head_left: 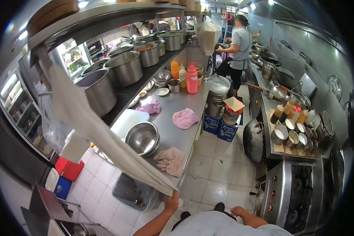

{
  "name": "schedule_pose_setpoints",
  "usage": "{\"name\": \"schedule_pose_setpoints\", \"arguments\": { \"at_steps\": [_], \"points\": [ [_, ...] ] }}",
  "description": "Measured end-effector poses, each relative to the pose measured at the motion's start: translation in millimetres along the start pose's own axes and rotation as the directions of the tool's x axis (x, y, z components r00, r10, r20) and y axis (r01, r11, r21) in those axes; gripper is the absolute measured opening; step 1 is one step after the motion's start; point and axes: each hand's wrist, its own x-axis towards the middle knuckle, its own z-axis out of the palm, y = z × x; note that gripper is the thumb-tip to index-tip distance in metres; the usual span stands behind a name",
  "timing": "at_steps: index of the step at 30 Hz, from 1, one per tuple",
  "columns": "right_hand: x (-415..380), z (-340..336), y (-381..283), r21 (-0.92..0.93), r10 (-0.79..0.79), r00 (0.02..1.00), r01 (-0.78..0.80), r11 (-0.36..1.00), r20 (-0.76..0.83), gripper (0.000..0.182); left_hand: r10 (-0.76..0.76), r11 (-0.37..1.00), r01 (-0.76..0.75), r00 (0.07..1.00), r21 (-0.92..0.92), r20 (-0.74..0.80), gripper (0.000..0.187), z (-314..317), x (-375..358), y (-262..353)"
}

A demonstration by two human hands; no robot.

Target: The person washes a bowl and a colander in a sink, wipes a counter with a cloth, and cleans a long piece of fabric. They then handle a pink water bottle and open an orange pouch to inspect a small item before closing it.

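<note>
Your left hand (pixel 171 202) was closed around the low end of a long white cloth (pixel 106 128). The cloth stretched up toward the high steel shelf (pixel 102 20). It went past the metal colander (pixel 142 138) and above the gray bin (pixel 122 192). A crumpled pink rag (pixel 170 160) lay near it on the steel counter (pixel 166 131). Your right hand (pixel 236 211) was beside your shirt, fingers loosely bent; I could not tell if it held anything.

There is one long white cloth (pixel 95 121), three crumpled rags (pixel 185 118), two blue cartons (pixel 227 131).
</note>
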Motion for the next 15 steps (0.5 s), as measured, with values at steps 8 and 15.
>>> {"name": "schedule_pose_setpoints", "arguments": {
  "at_steps": [8, 15],
  "points": [
    [51, -59, -37, -0.187, -0.334, 0.941, 0.318, 0.93, -0.059, 0.054, 0.034, 0.968, -0.008, 0.994, -0.25, 0.103, 0.024, 78, 16, 39],
    [88, -167, 3, -0.246, -0.222, 0.965, 0.251, 0.936, 0.137, 0.06, -0.232, 0.906, 0.167, 0.964, -0.39, -0.127, 0.033, 157, 26, 80]
  ]
}}
